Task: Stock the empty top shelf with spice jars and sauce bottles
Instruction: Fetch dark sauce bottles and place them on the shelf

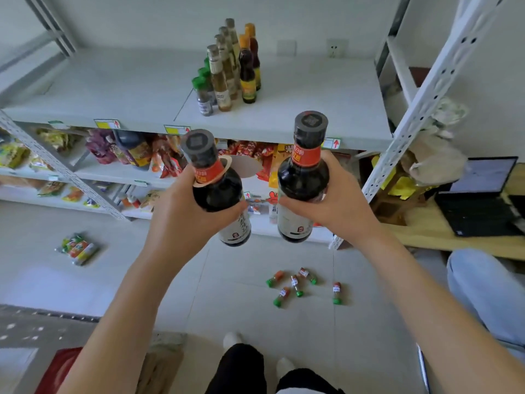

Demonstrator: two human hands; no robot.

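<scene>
White top shelf (298, 115) spans twelve o'clock, a few jars and bottles (227, 78) standing there, while at nine and three my left hand (181, 214) and right hand (339, 207) curl fingers (237, 207) round the left sauce bottle (217, 191) and right sauce bottle (302, 177), likely heavy, slick glass, best held by the shoulder.

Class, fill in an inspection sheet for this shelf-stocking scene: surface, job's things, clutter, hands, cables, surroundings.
Surface: top shelf, mostly bare.
Job's things: bottles and green-capped jars clustered upright mid-shelf; five spice jars lying on the floor.
Clutter: snack packets on the floor, left.
Hands: left hand grips a dark sauce bottle; right hand grips a second sauce bottle.
Cables: nothing seen.
Surroundings: stocked lower shelves, laptop on a wooden bench, wall socket.
</scene>
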